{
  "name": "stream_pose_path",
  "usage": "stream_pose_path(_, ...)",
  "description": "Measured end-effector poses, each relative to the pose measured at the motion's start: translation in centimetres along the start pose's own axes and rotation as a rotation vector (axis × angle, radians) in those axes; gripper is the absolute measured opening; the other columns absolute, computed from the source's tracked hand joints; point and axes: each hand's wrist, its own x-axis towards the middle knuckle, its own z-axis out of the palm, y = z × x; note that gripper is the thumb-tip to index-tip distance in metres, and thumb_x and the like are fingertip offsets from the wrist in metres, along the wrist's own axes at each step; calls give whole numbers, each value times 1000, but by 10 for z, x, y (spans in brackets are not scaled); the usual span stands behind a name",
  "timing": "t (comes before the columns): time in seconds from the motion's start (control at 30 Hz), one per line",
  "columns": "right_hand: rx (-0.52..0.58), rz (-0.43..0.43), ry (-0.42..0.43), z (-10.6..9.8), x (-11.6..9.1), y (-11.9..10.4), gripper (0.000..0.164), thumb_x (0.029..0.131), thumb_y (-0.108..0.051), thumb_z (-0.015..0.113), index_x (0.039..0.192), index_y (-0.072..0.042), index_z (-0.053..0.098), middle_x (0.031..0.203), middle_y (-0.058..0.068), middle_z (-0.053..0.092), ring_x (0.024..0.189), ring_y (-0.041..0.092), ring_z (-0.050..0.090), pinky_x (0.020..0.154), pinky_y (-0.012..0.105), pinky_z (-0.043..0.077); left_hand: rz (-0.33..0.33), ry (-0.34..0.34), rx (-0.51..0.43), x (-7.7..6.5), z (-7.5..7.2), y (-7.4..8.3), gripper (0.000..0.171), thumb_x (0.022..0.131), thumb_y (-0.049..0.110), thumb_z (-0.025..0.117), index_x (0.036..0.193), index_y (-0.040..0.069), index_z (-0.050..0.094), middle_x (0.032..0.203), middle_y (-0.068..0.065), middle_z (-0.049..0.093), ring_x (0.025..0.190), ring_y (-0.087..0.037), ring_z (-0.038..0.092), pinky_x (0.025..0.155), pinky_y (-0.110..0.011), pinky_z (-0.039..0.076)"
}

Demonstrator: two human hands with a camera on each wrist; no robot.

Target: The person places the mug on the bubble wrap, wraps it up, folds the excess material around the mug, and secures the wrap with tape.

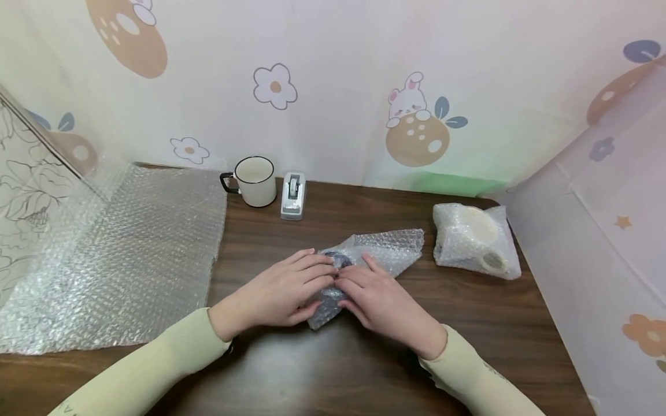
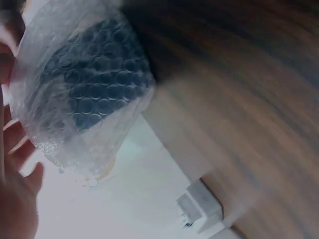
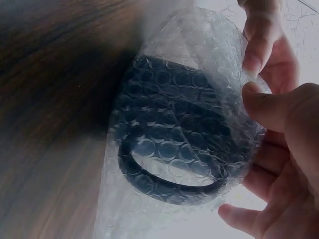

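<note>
A dark blue mug (image 3: 164, 114) lies on its side inside clear bubble wrap (image 1: 398, 248). Its looped handle (image 3: 172, 191) shows through the plastic in the right wrist view. From the left, my left hand (image 1: 283, 289) holds the bundle with bent fingers over its top and the thumb low on the near side. Opposite it, my right hand (image 1: 380, 300) grips the wrap with thumb and fingers. The fingertips of both hands meet over the middle of the bundle. A loose end of the wrap sticks out beyond my right hand, toward the back right.
A large bubble wrap sheet (image 1: 151, 248) covers the table's left side. At the back stand a white mug (image 1: 257, 188) with a black rim and a white tape dispenser (image 1: 293, 199). A wrapped pale item (image 1: 470, 237) sits at the right edge of the wooden table (image 1: 270, 375). Printed curtains enclose the back and right.
</note>
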Motion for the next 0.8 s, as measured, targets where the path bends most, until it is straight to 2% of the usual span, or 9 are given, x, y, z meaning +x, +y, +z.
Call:
stream_pose_path(0.13, 10, -17, -16, 1, 4, 0, 24, 92, -23, 73, 109, -9, 66, 110, 5, 67, 112, 20, 60, 110, 56, 34, 49, 25, 77, -3, -3, -1, 43, 88, 28, 68, 124, 4, 64, 126, -7, 65, 131, -24, 50, 112, -45, 34)
stream_pose_path(0.3, 107, 3, 31, 11, -1, 4, 27, 97, -28, 66, 116, -8, 66, 119, 6, 65, 120, 20, 57, 113, 54, 30, -1, -24, 88, -6, -1, 1, 41, 90, 30, 65, 125, 9, 63, 129, -6, 64, 132, -22, 49, 111, -43, 35)
stream_pose_path(0.4, 216, 19, 120, 17, -10, 6, 32, 101, -29, 60, 124, -8, 64, 129, 7, 62, 128, 23, 52, 115, 52, 28, -10, -27, 69, -4, 1, 3, 38, 90, 28, 61, 123, 9, 62, 130, -7, 63, 132, -23, 49, 110, -43, 36)
stream_pose_path(0.5, 333, 81, 285, 19, -21, 7, 30, 97, -20, 66, 123, -6, 65, 130, 10, 62, 126, 28, 54, 113, 44, 33, -5, -21, 62, -2, 2, 4, 35, 90, 26, 59, 120, 8, 62, 127, -6, 64, 131, -22, 49, 111, -42, 36)
stream_pose_path(0.57, 412, 207, 407, 16, -30, 10, 29, 90, -6, 70, 119, -2, 66, 126, 14, 64, 121, 30, 57, 110, 37, 38, -4, -19, 62, 0, 3, 5, 33, 90, 26, 59, 118, 9, 62, 125, -5, 64, 131, -22, 49, 112, -42, 34)
stream_pose_path(0.6, 473, 316, 457, 13, -34, 12, 30, 87, 0, 70, 117, 1, 65, 124, 15, 64, 119, 29, 57, 108, 33, 39, -3, -19, 67, 0, 3, 5, 32, 90, 26, 58, 117, 9, 62, 125, -4, 65, 132, -21, 49, 113, -42, 33)
stream_pose_path(0.7, 681, 732, 558, 5, -44, 24, 41, 86, 10, 65, 125, 7, 54, 127, 18, 56, 118, 27, 52, 103, 25, 40, -2, -21, 87, 0, 4, 5, 32, 89, 26, 58, 117, 10, 61, 124, -3, 64, 132, -21, 49, 114, -43, 31)
stream_pose_path(0.77, 849, 1011, 611, 1, -48, 36, 51, 90, 9, 61, 137, 6, 42, 136, 17, 43, 124, 25, 43, 103, 23, 38, -8, -24, 85, -1, 4, 5, 31, 89, 26, 58, 116, 10, 61, 123, -3, 64, 132, -21, 49, 114, -43, 32)
stream_pose_path(0.8, 942, 1112, 627, 0, -49, 42, 57, 93, 6, 59, 144, 3, 34, 140, 16, 36, 126, 23, 38, 104, 24, 35, -11, -26, 83, -1, 4, 5, 31, 89, 25, 57, 116, 10, 61, 123, -3, 64, 132, -21, 49, 113, -42, 32)
